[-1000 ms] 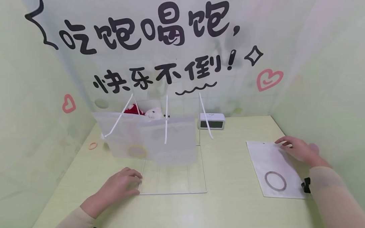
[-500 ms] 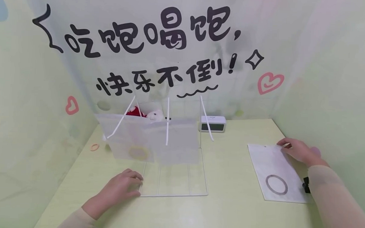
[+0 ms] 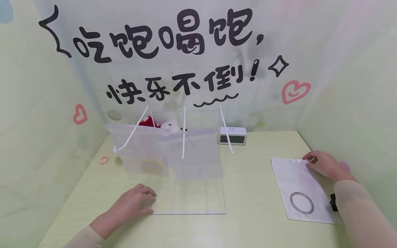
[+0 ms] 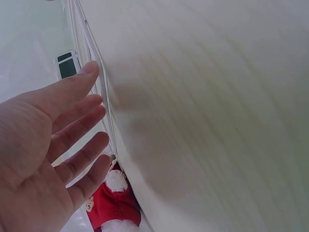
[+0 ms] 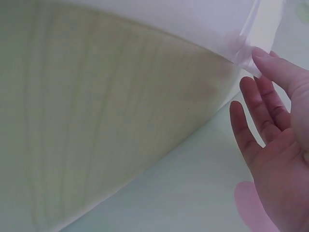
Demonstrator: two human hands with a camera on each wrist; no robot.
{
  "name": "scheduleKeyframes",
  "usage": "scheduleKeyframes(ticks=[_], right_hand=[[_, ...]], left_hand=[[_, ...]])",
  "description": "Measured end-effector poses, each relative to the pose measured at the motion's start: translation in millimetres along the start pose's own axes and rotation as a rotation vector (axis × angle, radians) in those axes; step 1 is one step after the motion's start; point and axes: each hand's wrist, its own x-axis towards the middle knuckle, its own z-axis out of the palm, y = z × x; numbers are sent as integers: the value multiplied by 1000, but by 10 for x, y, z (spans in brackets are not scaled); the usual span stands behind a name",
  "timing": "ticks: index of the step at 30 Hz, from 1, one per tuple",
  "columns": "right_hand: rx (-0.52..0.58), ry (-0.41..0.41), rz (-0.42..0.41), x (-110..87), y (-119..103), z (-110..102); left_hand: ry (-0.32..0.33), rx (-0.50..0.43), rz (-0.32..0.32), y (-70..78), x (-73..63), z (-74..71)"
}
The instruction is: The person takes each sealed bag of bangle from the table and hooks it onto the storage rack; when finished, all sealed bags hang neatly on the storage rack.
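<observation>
- Head view: left hand (image 3: 133,204) flat on the surface, fingers relaxed, touching the near-left corner of the white wire rack (image 3: 189,196), likely to steady it.
- Right hand (image 3: 325,165) at the far-right corner of the flat white pouch (image 3: 298,182), fingers loosely extended on its edge, apparently pinning or starting to lift it; no clear grip.
- Pouch flat near the surface's right edge, grey ring (image 3: 301,202) printed toward its near end.
- Frosted bags (image 3: 164,152) draped over the rack's uprights, presumably hung for display.
- Plush toy (image 3: 162,125) and clock (image 3: 232,135) behind, by the far edge.
</observation>
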Motion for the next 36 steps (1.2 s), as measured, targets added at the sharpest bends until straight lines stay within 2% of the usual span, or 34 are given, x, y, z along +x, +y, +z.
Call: scheduleKeyframes(ticks=[13,20,22,27,36], right_hand=[[13,46,-4,-41,-65,-24],[19,2,93,-162,-173,-133],[20,21,81,-197,-200,-161],[49,123,-9,-272,-280,-201],[96,220,-51,-471,-598,-305]], left_hand=[[7,-3,3,9,-2,-2],[10,-16,8,20,-4,5],[11,-16,11,23,-4,4],[12,-9,10,29,0,0],[4,1,0,27,4,-17]])
